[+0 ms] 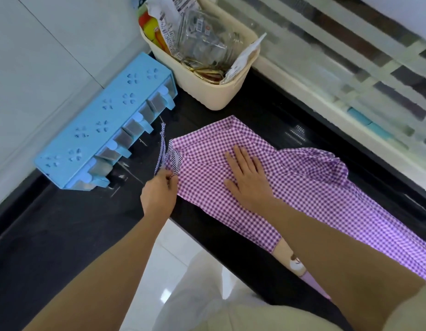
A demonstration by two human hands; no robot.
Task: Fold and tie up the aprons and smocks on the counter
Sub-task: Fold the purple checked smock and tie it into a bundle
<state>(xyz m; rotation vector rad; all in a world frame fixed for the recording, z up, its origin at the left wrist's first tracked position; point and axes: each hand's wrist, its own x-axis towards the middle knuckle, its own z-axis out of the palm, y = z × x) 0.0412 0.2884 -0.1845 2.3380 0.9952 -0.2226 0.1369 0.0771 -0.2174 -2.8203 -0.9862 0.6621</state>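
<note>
Apron: I see the purple gingham apron (290,177) spread on the black counter (63,235), from its middle toward the front edge on the right.
Right hand: the right hand (249,180) lies flat on the apron, fingers straight and spread, gripping nothing.
Left hand: the left hand (159,194) has its fingers curled, pinching the striped tie (162,144) at the apron's left edge.
Back edge: a blue spice rack (92,130) on the left; a cream basket (207,91) of packets in the corner.

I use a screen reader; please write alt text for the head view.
A person's right hand presses flat on a purple checked apron on a black counter while the left hand pinches its strap. A blue rack and a cream basket stand behind.
</note>
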